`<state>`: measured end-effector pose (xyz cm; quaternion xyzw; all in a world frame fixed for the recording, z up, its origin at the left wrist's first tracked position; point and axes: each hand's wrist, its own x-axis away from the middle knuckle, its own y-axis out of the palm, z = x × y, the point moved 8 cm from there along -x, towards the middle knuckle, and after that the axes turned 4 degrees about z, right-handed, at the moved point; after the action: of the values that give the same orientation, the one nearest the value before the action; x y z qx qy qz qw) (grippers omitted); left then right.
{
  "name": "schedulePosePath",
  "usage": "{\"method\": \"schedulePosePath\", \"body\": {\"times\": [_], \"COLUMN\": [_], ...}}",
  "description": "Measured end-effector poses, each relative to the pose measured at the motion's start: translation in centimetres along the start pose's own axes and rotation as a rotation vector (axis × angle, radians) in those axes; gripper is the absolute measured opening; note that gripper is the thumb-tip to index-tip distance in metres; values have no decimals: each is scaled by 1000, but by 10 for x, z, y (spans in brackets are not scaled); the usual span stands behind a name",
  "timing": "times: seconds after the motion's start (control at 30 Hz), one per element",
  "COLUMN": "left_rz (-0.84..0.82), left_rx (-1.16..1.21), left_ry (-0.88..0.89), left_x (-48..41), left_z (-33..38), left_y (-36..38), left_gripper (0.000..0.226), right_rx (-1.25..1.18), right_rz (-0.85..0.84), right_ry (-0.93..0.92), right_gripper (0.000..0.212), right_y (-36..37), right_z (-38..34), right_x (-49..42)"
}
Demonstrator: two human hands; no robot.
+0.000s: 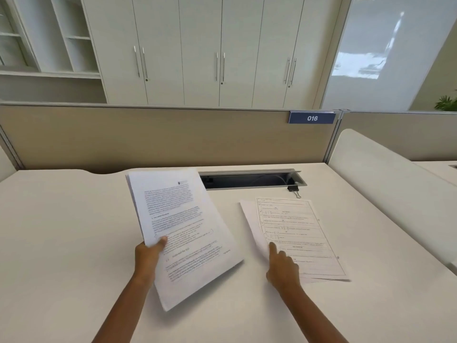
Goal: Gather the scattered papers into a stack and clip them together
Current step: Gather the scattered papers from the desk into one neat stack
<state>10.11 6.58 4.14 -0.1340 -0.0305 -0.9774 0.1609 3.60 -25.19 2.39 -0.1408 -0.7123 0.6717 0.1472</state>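
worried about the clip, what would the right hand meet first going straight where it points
Probably the cable slot, after sliding off the loose sheets; the right hand points left of the clip. Depth is unclear.

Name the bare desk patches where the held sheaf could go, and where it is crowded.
Bare desk lies left of the held sheaf, up to the partition, and along the near edge. Crowded: right side, with loose sheets, binder clip and cable slot.
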Motion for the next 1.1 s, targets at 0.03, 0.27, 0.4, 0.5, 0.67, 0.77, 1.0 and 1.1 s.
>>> {"method": "schedulePosePath", "body": {"times": [0.03, 0.27, 0.4, 0.5, 0.67, 0.77, 1.0, 1.1], "left_rz": [-19, -162, -213, -271, -359, -375, -356, -352], "left_rx": [9, -15, -45, -66, -52, -41, -16, -48], "left_ry": [-31, -186, -244, -292, -329, -332, -325, -296], "left_x": [-1, 5, 11, 16, 26, 26, 19, 16], "left_z": [-5, -38, -51, -59, -62, -62, -65, -65], "left_y": [1, 15, 29, 38, 48, 49, 49, 51], "left_gripper": [35, 38, 36, 38, 38, 37, 43, 40], "right_rx": [-62, -1061, -1801, -2028, -1877, -1710, -1379, -1309], "right_rz": [51, 208, 128, 49, -22, -77, -110, -162], "right_ry": [-1, 65, 81, 131, 407, 458, 452, 396], "right_gripper": [59, 53, 43, 40, 47, 48, 37, 48], "right_y": [-9, -89, -114, -108, -43, -11, 19, 17], "right_z": [3, 23, 21, 16, 15, 14, 8, -1], "right_x": [0, -1, -1, -4, -3, 4, 9, 12]}}
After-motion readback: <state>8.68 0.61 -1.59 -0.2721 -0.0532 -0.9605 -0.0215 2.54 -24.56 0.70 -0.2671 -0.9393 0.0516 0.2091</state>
